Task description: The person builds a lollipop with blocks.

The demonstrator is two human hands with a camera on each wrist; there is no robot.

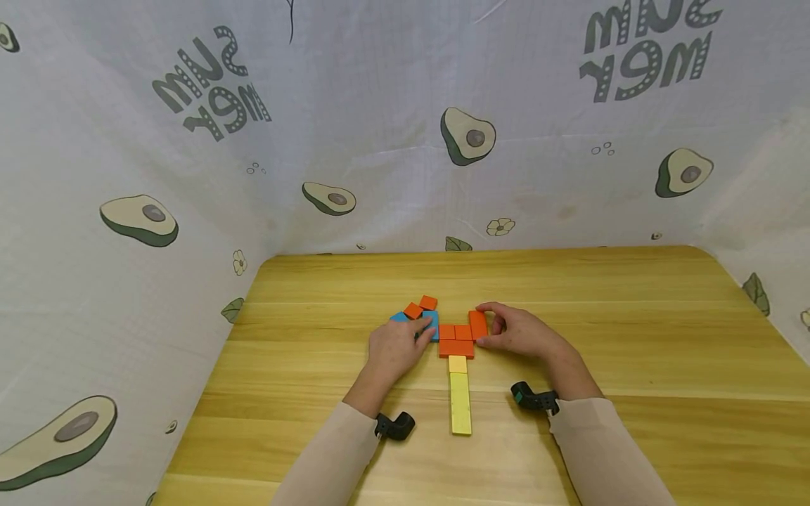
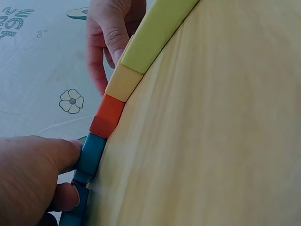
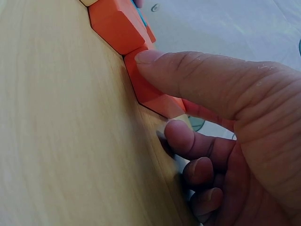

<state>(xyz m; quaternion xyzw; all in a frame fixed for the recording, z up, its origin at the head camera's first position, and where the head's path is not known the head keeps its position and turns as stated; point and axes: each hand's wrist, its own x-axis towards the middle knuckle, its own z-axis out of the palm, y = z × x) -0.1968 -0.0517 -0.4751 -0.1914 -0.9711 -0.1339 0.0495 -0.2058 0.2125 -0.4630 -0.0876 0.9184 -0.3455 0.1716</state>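
Observation:
Flat blocks lie joined on the table: a long yellow-green block (image 1: 460, 404), a small yellow block (image 1: 458, 364), a wide orange block (image 1: 456, 348) and two orange squares above it. My left hand (image 1: 395, 348) has its thumb and index finger on the upright blue block (image 1: 433, 316) left of the squares; in the left wrist view its thumb touches the blue block (image 2: 91, 156). My right hand (image 1: 522, 330) pinches the upright orange block (image 1: 478, 325) at its two ends, right of the squares; in the right wrist view the thumb presses that orange block (image 3: 157, 99).
Beyond my left hand lie two small orange blocks (image 1: 428, 302) and another blue block (image 1: 399, 317), partly covered. The wooden table (image 1: 569, 281) reaches back to a white curtain (image 1: 392, 126) with avocado prints. Black wrist cameras (image 1: 395, 426) hang beside both sleeves.

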